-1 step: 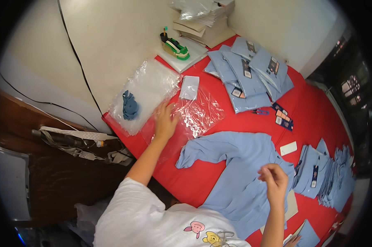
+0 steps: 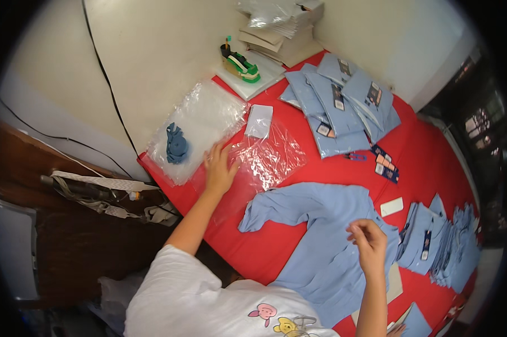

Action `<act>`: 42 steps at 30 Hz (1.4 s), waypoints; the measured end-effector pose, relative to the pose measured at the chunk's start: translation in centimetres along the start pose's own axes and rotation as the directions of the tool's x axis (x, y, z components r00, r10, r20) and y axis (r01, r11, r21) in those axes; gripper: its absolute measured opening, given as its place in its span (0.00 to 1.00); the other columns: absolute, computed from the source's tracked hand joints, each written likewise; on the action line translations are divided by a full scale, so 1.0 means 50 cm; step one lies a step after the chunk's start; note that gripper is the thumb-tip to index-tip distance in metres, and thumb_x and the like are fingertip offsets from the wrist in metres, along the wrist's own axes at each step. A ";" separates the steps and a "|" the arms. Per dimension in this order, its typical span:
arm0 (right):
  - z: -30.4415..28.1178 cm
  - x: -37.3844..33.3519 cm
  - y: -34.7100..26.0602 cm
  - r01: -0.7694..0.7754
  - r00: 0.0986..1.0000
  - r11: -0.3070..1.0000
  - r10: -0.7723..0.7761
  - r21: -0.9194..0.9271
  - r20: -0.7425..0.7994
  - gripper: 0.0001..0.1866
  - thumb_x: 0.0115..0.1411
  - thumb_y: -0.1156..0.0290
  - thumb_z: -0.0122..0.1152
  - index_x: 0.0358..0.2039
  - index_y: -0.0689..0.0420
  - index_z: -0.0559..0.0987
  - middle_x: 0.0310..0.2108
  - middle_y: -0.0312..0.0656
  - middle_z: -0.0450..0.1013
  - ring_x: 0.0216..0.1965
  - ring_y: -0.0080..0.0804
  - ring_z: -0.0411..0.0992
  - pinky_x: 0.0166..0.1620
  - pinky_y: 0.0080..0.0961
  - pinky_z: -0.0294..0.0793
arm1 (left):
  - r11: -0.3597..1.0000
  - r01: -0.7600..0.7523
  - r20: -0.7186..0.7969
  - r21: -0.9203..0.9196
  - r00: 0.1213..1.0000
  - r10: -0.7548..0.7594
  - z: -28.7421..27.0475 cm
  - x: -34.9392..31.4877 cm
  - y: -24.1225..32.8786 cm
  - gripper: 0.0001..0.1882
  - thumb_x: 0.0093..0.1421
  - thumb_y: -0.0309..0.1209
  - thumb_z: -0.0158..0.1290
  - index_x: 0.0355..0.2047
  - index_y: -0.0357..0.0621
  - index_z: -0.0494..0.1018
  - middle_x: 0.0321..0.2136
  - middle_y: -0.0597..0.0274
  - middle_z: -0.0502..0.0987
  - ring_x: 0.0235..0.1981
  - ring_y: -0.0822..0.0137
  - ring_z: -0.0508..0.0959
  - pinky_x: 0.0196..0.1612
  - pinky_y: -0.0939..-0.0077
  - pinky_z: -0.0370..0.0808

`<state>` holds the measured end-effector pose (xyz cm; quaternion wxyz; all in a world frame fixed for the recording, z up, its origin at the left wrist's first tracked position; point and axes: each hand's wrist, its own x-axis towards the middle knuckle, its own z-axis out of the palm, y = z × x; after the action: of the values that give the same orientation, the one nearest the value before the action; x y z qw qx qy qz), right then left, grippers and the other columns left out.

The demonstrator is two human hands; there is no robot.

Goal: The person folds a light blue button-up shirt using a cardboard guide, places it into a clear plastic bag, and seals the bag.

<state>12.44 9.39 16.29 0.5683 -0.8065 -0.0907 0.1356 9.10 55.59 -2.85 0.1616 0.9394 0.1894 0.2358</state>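
Note:
A light blue shirt (image 2: 320,236) lies spread out on the red table (image 2: 433,163), one sleeve pointing left. My right hand (image 2: 368,242) is over its upper right part, fingers pinched together on the fabric. My left hand (image 2: 219,168) lies flat, fingers apart, on a crinkled clear plastic bag (image 2: 270,157) to the left of the shirt. A small white card (image 2: 259,121) rests at the far end of that bag.
A pile of clear bags (image 2: 208,115) with a dark blue bundle (image 2: 176,145) hangs over the table's left corner. Folded blue shirts (image 2: 343,104) lie at the back, more stacks (image 2: 433,241) at the right. Paper tags (image 2: 385,165), a white card (image 2: 392,206) and a green tape dispenser (image 2: 241,63) are nearby.

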 end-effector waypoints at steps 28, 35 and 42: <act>0.784 1.086 -0.248 0.332 0.940 0.374 -0.205 -0.866 0.272 0.21 0.57 0.53 0.67 0.46 0.49 0.92 0.52 0.53 0.84 0.56 0.51 0.81 0.59 0.46 0.79 | 0.996 0.013 0.364 -0.093 0.931 0.022 -0.120 -0.093 -0.180 0.47 0.60 0.56 0.62 0.76 0.50 0.64 0.80 0.48 0.54 0.81 0.44 0.53 0.79 0.39 0.46; 0.787 1.174 -0.217 0.287 0.958 0.518 -0.160 -0.805 0.239 0.24 0.48 0.54 0.71 0.46 0.49 0.92 0.48 0.49 0.86 0.53 0.48 0.84 0.55 0.44 0.81 | 0.994 0.000 0.347 -0.112 0.937 0.039 -0.112 -0.090 -0.182 0.46 0.61 0.55 0.62 0.75 0.48 0.65 0.80 0.48 0.56 0.81 0.45 0.53 0.80 0.40 0.46; 0.784 1.141 -0.210 0.385 0.923 0.624 -0.270 -0.679 0.276 0.20 0.44 0.60 0.78 0.34 0.60 0.91 0.30 0.52 0.86 0.32 0.44 0.84 0.41 0.38 0.81 | 0.996 -0.001 0.341 -0.093 0.940 0.033 -0.109 -0.093 -0.183 0.45 0.61 0.55 0.63 0.74 0.48 0.67 0.79 0.49 0.57 0.80 0.45 0.54 0.79 0.40 0.48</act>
<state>53.94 65.03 7.15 0.2114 -0.9213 -0.3237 0.0419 -0.01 62.76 -3.64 0.2329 0.9592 0.1392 0.0789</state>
